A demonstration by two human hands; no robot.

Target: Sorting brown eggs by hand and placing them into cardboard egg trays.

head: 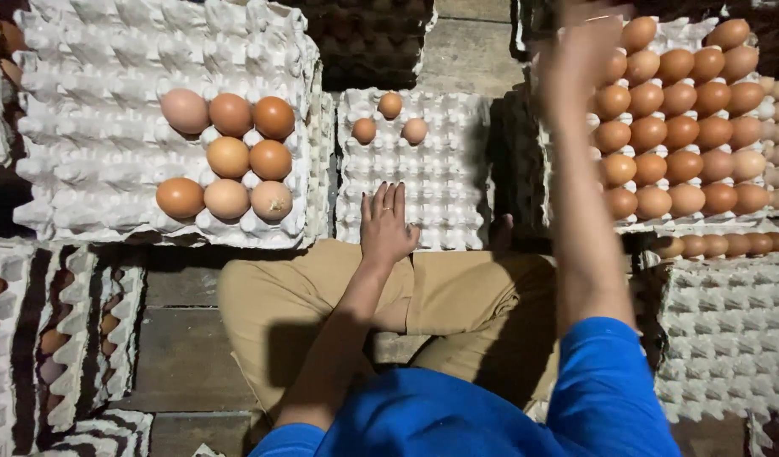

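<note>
Sorting step: my left hand (385,227) rests flat, released, on the middle egg tray's (440,203) near edge; my right hand (586,46) reaches over the full tray (685,118), blurred, grip indeterminable. Next: judged, a gentle egg pick.

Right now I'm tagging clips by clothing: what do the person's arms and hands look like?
Both arms are bare below short bright-blue sleeves. The left hand wears a thin ring on one finger. The right hand is motion-blurred; nothing worn on it is discernible. No gloves.

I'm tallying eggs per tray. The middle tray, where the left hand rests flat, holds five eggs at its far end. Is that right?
Not quite. The head view shows three eggs, not five, at the far end of the middle tray. The rest holds: the left hand rests flat on that tray's near edge.
</note>
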